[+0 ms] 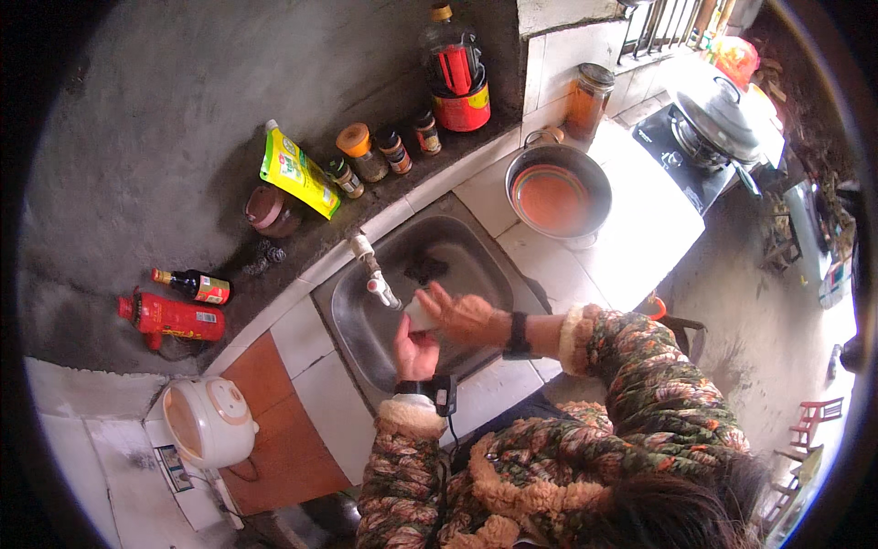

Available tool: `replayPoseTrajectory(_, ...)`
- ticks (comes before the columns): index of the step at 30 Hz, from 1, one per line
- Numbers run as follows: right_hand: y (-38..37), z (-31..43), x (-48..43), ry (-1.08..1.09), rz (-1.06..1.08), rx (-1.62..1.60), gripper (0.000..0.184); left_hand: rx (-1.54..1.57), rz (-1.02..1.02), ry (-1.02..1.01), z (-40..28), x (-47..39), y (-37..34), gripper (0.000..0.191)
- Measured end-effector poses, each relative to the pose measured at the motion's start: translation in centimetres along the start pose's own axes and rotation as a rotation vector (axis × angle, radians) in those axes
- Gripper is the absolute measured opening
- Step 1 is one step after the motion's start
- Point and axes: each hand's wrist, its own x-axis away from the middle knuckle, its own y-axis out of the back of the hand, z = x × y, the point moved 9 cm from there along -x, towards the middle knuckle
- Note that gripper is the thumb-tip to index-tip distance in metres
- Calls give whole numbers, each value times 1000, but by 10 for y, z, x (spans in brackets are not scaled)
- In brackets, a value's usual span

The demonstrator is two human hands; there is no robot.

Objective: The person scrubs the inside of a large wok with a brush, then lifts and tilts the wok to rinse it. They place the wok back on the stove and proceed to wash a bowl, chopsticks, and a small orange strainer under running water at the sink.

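Over the stainless steel sink, my left hand is closed from below around a small white object, possibly a bowl or cup. My right hand touches the same object from the other side, its fingers spread and slightly blurred. The white tap with a red mark ends right beside the object; whether water runs cannot be told. A dark clump lies in the basin behind my hands. The object's exact shape is partly hidden by my fingers.
A metal pot with a reddish interior stands right of the sink. Beyond it are a glass jar and a gas stove bearing a lidded pan. Seasoning jars and a yellow pouch line the ledge. A rice cooker sits at left.
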Motion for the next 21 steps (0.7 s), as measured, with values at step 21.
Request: replayPoseTrajectory(21,41,-376,138,-1066,-488,-1010,30,-425,-498,18,-65,45,81,57)
